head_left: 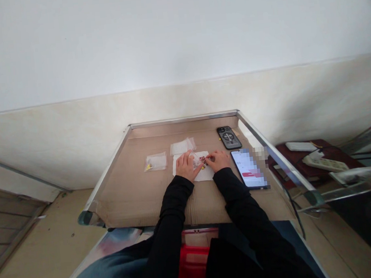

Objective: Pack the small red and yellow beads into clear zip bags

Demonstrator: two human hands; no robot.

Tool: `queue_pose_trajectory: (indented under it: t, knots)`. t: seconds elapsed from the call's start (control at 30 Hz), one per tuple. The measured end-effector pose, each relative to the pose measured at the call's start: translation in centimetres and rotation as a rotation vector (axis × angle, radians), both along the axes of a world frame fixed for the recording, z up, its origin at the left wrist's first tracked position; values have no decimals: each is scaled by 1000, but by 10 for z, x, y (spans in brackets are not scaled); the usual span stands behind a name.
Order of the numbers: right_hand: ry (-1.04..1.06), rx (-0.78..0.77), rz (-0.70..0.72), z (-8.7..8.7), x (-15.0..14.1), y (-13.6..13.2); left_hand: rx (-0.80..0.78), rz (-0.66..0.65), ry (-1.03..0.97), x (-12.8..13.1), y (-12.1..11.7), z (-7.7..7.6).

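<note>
My left hand is closed on a small clear plastic bag, thumb and fingers at its near side. Small dark red and yellow pieces lie at the bag's right end, over a white sheet. My right hand reaches in from the right with thumb and index finger pinched together at these pieces. What sits between those fingertips is too small to make out.
Another clear bag with yellow bits lies left on the cardboard-covered table. More bags lie behind my left hand. A dark-cased phone and a lit phone are at the right. Metal rails edge the table.
</note>
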State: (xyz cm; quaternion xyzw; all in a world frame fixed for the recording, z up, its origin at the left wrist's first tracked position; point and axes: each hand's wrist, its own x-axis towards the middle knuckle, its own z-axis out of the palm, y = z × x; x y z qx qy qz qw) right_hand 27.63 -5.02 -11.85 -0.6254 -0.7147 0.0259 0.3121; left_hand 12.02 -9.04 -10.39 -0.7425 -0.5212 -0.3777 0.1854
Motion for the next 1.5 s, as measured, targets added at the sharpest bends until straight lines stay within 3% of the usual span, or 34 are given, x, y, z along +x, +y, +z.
queue_pose_trajectory:
  t: [0.27, 0.47, 0.7, 0.8, 0.97, 1.13, 1.3, 1.5]
  knots:
    - [-7, -25, -27, 3, 0, -1, -26, -11, 8, 0, 0, -1]
    - [2, -15, 48, 3, 0, -1, -128, -65, 6, -1, 2, 2]
    - [62, -3, 42, 4, 1, 0, -227, -284, 159, 3, 29, 52]
    - [204, 36, 43, 6, 2, 1, -283, -343, 181, -4, 29, 61]
    - [513, 43, 157, 12, -6, 0, -379, -355, 53, -23, 17, 35]
    - [570, -88, 393, 17, -25, -7, -431, -397, -121, -30, 10, 18]
    - [487, -103, 366, 18, -27, -1, -471, -375, -239, -35, 10, 15]
    - [128, -19, 309, 17, -6, 17, -572, -369, -319, -36, 13, 5]
